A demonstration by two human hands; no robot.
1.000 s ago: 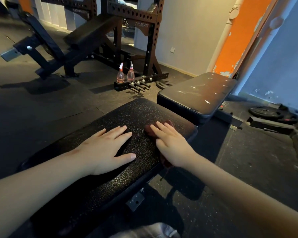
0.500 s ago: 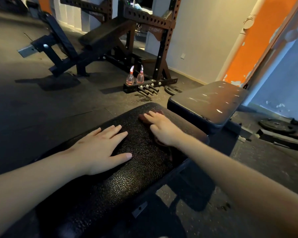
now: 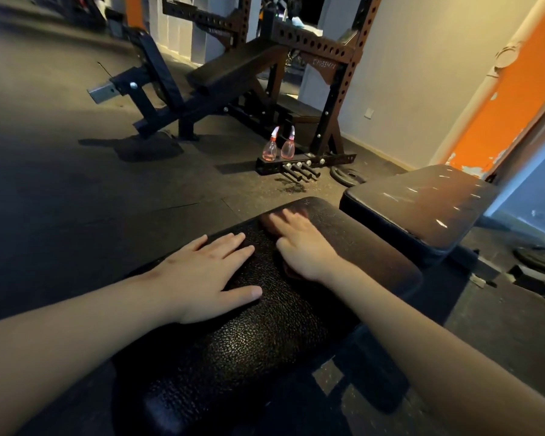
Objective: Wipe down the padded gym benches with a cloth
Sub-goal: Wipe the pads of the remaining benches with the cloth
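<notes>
Standing off to the right of your worktop (image 3: 265,341), near its far end but apart from it, is a second padded bench (image 3: 422,199) with pale scuffs across its top. Farther back on the dark floor (image 3: 76,199) two pink spray bottles (image 3: 270,149) sit side by side at the foot of a perforated steel rack (image 3: 328,89). A weight plate (image 3: 348,177) lies flat just right of them, and an inclined bench (image 3: 233,70) sits under the rack. Another plate (image 3: 541,258) lies at the right edge, partly cut off. Your cloth (image 3: 266,220) is mostly covered. Only dark reddish edges show beyond your fingertips and beneath your wrist, and that area is blurred. The worktop's near end runs out of view at the bottom, and its frame is lost in shadow. Your left hand (image 3: 208,272) lies palm down on the left side of the black textured pad, fingers spread and thumb out. Your right hand (image 3: 299,243) lies flat with its fingers straight and close together, pressing the cloth onto the far part of the pad. Both bare forearms reach forward over it.
</notes>
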